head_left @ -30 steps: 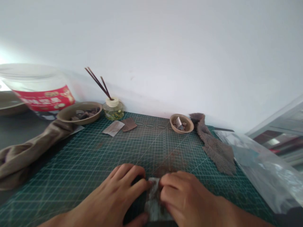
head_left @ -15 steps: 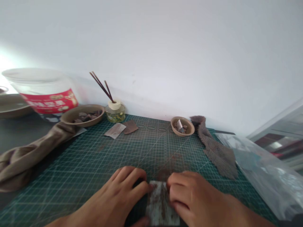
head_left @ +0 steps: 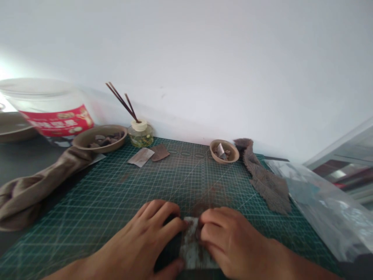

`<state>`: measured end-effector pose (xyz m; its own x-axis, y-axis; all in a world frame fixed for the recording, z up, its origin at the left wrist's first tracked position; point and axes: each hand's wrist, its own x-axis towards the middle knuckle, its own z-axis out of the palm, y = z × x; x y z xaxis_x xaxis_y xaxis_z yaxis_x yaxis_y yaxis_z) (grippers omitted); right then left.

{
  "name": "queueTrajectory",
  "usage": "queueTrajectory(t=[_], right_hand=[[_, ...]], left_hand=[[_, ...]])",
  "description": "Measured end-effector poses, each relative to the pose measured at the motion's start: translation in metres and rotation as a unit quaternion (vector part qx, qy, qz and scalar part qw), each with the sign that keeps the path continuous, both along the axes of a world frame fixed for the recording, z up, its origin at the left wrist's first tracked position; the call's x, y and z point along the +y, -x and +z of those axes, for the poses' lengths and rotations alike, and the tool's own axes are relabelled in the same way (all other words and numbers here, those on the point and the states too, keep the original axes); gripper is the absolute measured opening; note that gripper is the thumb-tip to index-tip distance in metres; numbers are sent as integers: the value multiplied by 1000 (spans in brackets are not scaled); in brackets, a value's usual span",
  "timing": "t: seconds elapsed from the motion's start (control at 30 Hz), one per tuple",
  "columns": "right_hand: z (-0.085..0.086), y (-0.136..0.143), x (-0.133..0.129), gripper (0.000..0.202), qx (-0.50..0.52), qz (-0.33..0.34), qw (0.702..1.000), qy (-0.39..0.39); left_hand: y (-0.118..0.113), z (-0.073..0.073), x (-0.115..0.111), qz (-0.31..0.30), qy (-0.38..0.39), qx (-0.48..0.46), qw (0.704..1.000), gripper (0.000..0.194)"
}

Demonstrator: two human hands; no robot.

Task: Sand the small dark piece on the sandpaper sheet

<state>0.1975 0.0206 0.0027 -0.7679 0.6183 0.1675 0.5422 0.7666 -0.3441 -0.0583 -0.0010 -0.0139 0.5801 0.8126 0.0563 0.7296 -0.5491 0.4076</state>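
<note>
A pale grey sheet of sandpaper (head_left: 190, 249), streaked with brown smears, lies in front of me at the bottom of the view. My left hand (head_left: 148, 237) grips its left edge, forefinger near the far corner and thumb lower down. Over the right part of the sheet, my right hand (head_left: 227, 241) is closed with its fingers curled and fingertips pressed down. A small dark bit shows at those fingertips, but the fingers hide what it is. Brown dust marks the green cutting mat (head_left: 175, 182) just beyond the sheet.
Two small sheets, one grey (head_left: 141, 157) and one brown (head_left: 159, 152), lie farther back. A small bowl (head_left: 214, 156) and a larger bowl (head_left: 83, 140) hold brownish pieces. Around them are a reed diffuser (head_left: 140, 134), a plastic tub (head_left: 58, 120), cloths (head_left: 265, 182) and a plastic bag (head_left: 317, 210).
My right hand has shifted left across the sandpaper, covering more of it. My left hand stays at the left edge. The whole view has moved slightly.
</note>
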Motion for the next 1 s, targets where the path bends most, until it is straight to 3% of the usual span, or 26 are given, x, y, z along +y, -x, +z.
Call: queueTrajectory(t=[0.1,0.23,0.4,0.57,0.73,0.87,1.0], right_hand=[[-1,0,-1,11,11,-43,999,20],[-1,3,-4,7,0,32,999,16],[-6,3,1,10,30,-51,998,1],[-8,4,-2,7,26,20,999,-11],[-5,1,2,11,33,-42,998,19],[-4,-2,2,9,25,4,999,25],[-2,-4,3,11,27,-37,999,29]], left_hand=[[-1,3,1,-5,-7,-7,1000,45],[-3,6,1,-7,-3,-8,1000,39],[-4,8,2,-11,-8,-8,1000,44],[-5,13,1,-14,4,-1,1000,36],[-7,14,0,-16,8,6,1000,37],[-8,14,1,-17,6,4,1000,40],[-8,14,1,-20,6,2,1000,40]])
